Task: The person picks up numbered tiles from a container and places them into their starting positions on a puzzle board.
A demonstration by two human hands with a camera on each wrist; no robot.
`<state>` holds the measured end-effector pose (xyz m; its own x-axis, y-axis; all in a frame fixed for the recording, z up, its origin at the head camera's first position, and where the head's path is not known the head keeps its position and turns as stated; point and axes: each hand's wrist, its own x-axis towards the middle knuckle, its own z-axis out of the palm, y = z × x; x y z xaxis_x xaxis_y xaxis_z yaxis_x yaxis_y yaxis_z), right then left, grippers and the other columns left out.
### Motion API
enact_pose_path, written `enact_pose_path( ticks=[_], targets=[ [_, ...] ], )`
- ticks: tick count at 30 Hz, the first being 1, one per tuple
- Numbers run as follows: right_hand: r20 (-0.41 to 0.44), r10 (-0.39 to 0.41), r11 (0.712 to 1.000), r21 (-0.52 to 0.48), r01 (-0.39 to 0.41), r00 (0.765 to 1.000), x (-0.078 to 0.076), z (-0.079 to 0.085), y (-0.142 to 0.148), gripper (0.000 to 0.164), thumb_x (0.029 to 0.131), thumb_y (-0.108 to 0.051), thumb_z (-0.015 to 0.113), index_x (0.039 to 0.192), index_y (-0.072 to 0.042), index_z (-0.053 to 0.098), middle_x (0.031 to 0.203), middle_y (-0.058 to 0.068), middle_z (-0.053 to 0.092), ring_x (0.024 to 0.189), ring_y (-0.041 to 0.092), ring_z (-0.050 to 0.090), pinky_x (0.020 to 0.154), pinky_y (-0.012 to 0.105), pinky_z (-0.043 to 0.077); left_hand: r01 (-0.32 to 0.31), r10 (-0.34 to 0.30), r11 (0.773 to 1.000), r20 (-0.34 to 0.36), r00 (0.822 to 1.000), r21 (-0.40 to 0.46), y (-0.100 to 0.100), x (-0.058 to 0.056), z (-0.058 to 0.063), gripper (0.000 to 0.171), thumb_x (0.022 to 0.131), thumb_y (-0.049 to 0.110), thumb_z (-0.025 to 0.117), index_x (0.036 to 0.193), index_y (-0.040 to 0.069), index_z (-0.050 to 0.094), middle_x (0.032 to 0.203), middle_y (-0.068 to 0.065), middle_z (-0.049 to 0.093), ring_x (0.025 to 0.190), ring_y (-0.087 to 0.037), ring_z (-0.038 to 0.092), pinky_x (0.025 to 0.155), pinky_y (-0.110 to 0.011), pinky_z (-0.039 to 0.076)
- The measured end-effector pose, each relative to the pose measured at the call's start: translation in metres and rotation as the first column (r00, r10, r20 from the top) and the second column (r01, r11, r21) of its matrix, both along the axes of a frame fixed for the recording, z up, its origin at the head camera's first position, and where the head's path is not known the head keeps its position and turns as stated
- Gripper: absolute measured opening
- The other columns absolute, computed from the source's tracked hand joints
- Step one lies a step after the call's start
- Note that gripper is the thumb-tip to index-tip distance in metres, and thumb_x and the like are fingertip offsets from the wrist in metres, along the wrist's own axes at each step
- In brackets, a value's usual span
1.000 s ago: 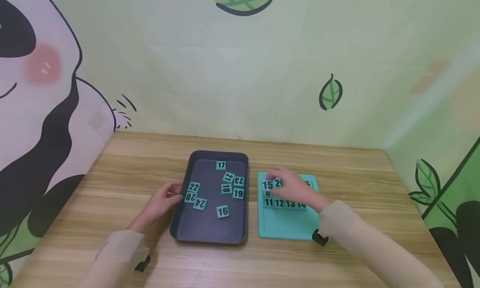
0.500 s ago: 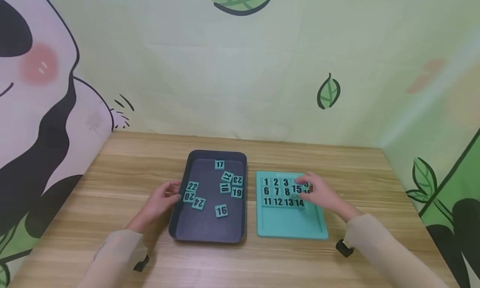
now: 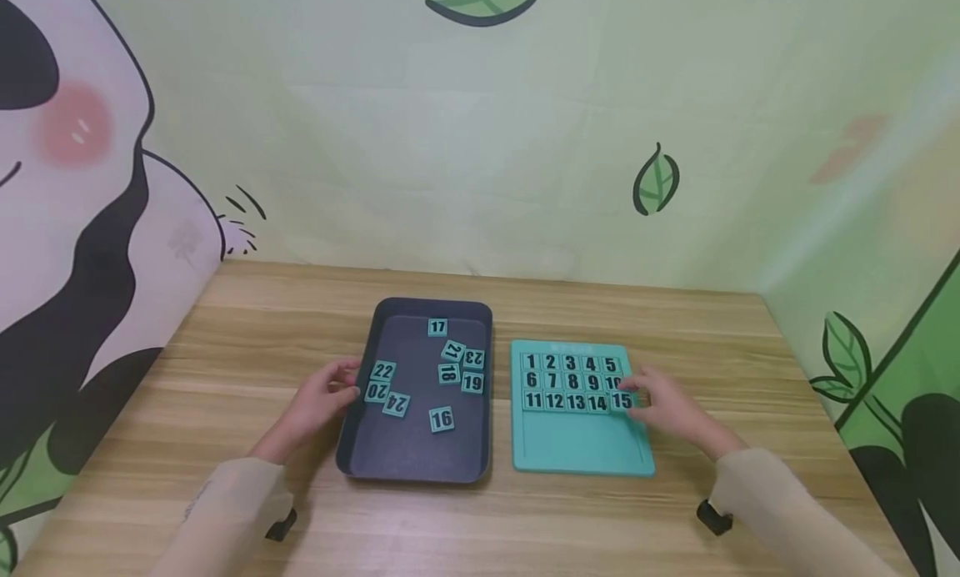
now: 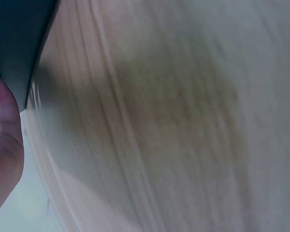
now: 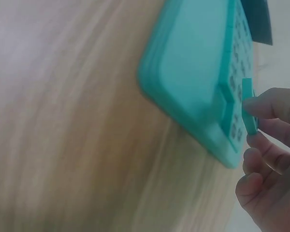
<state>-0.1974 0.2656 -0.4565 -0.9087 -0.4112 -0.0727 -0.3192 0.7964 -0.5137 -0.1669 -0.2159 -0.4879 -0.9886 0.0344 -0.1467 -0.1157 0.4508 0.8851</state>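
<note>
The table (image 3: 675, 327) is light brown and looks like wood, with long stripes going from side to side. A dark tray (image 3: 405, 459) with raised sides lies flat on it. A blue-green board (image 3: 577, 445) lies there too, just right of the tray, a bit apart.

Dim, blurry left wrist view

A teal tile marked 15 (image 3: 621, 401), pinched in the right hand (image 3: 670, 403), hangs just over the third row's end on a teal board (image 3: 581, 445), lower right of center; nine loose tiles (image 3: 442, 419) lie scattered in a dark tray (image 3: 412, 460), lower center, touched by the left hand (image 3: 315, 408).
</note>
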Motion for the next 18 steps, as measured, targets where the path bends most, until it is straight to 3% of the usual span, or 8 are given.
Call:
enact_pose_path(
  ticks=[4,11,18],
  targets=[
    [0.004,-0.020,0.998,0.060,0.019,1.000,0.000,-0.009,0.003,0.034,0.073,-0.008,0.064,0.107,-0.004,0.060,0.115,0.021,0.052,0.106,0.037,0.049,0.087,0.050,0.043,0.001,-0.001,1.000,-0.003,1.000,-0.002,0.000,0.000,0.000,0.043,0.085,0.002,0.049,0.128,0.001,0.040,0.107,-0.022,0.049,0.096,-0.031,0.054,0.070,-0.032,0.051],
    [-0.038,-0.027,0.990,0.135,0.031,0.999,0.000,-0.019,0.001,0.036,0.073,-0.012,0.066,0.107,-0.005,0.060,0.110,0.016,0.053,0.101,0.031,0.052,0.082,0.045,0.046,-0.004,0.004,1.000,-0.004,1.000,-0.007,0.000,-0.001,-0.001,0.043,0.085,0.003,0.049,0.127,0.001,0.041,0.106,-0.022,0.049,0.095,-0.030,0.054,0.070,-0.032,0.051],
    [-0.098,-0.052,0.989,0.131,0.065,0.994,0.002,-0.024,-0.001,0.035,0.073,-0.013,0.066,0.107,-0.005,0.060,0.106,0.014,0.054,0.098,0.030,0.053,0.082,0.046,0.046,-0.005,0.005,1.000,0.004,1.000,-0.014,0.000,-0.001,0.000,0.043,0.086,0.004,0.049,0.128,0.002,0.041,0.108,-0.022,0.049,0.097,-0.031,0.054,0.071,-0.032,0.052]
  ],
)
